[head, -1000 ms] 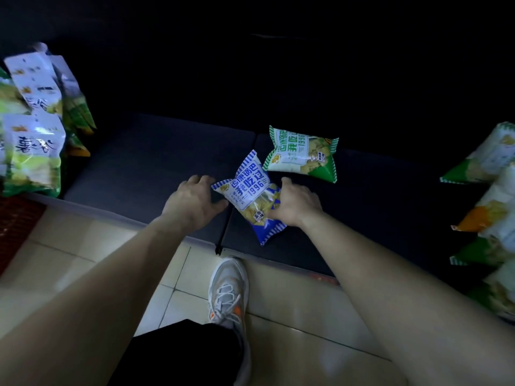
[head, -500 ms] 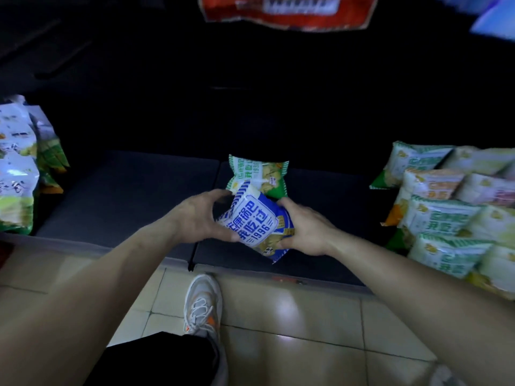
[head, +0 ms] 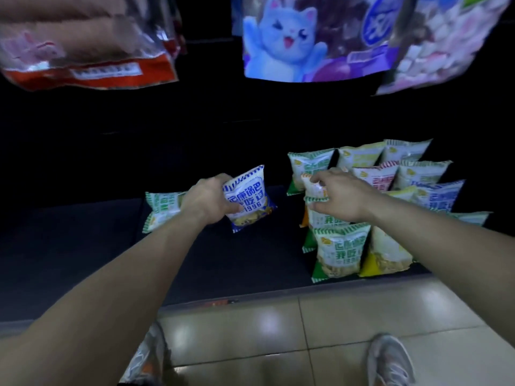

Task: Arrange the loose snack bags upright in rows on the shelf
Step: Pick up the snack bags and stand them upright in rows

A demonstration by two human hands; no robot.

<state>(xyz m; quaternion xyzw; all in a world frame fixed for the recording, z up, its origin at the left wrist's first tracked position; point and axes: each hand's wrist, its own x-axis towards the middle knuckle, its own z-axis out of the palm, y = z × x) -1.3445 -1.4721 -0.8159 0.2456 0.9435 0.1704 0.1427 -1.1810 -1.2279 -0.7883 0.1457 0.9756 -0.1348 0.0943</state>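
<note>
My left hand [head: 207, 200] grips a blue-and-white snack bag [head: 249, 200] by its left side and holds it upright above the dark bottom shelf [head: 83, 246]. Behind that hand a green snack bag [head: 161, 208] lies flat on the shelf. My right hand [head: 338, 195] reaches into the rows of upright bags [head: 340, 250] on the right, its fingers curled round the top of an orange-trimmed bag [head: 313, 186] in the left-most row.
Large hanging packs fill the top of the view: a red one [head: 83, 45], a blue cat pack [head: 306, 37] and a pink one [head: 446, 43]. The shelf's front edge [head: 223, 303] meets a tiled floor [head: 278, 330], where my shoes [head: 390, 360] stand.
The view has swung right and up. My right hand let go of the blue bag and moved to the standing rows; my left hand alone carries the blue bag, raised and shifted right.
</note>
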